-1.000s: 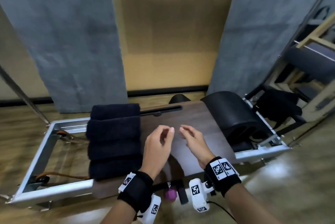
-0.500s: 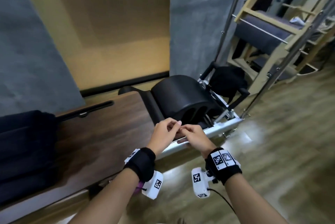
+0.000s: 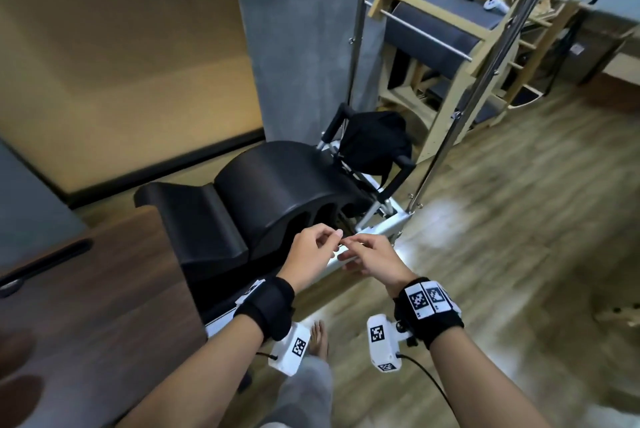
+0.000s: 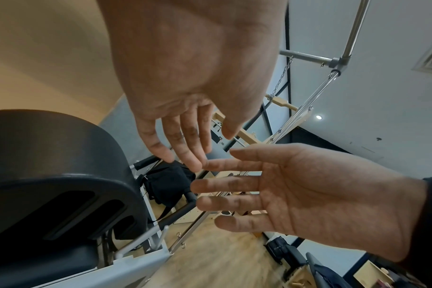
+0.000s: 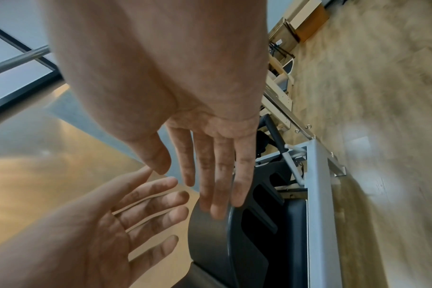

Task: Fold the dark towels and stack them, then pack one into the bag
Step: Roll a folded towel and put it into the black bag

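The dark towels are out of sight in every view. A black bag hangs on the foot bar at the far end of the metal frame, and it also shows in the left wrist view as the bag. My left hand and right hand hover close together in front of the black arc barrel, well short of the bag. Both hold nothing. In the left wrist view the left hand has relaxed, nearly straight fingers. The right hand shows the same, fingertips almost touching the other hand.
A dark wooden board lies at the left. The silver frame ends just beyond my hands. Two upright steel poles and a wooden ladder barrel stand behind the bag. My bare foot stands on the wood floor.
The view has swung right, so the folded towel stack has left the frame. Both hands have travelled to the barrel end and drawn together, still holding nothing.
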